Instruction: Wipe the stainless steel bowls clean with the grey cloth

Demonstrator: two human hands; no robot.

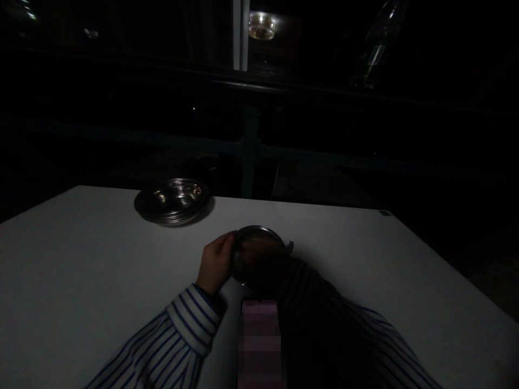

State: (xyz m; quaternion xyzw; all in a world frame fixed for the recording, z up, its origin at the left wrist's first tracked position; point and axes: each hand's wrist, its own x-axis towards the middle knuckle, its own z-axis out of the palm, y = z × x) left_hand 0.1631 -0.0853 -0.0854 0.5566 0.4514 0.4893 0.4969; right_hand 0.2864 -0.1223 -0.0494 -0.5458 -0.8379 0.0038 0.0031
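Steel dish [259,231]: a small round one in the middle of the white surface [81,259], a little nearer than halfway across, tilted slightly with its far rim catching what light there is. The left hand [217,265] grips it from the left, thumb and fingers curled tight over the rim. The right hand [265,263] lies over the near and right part of the dish, but it is in deep shadow; whether its fingers are spread or closed cannot be told. Both arms wear a white sleeve with dark stripes, the left sleeve [174,340] lit, the right sleeve [344,335] almost lost in the dark.

Far to the left, close to the far edge of the surface and well apart from the dish, sits a stack of steel plates [173,201], shallow and shiny. Near the bottom edge, between the two sleeves, is a pink patch [260,335], too blurred to identify. Beyond the surface the room is nearly black, except for a round lamp [261,26] glowing at the far top.
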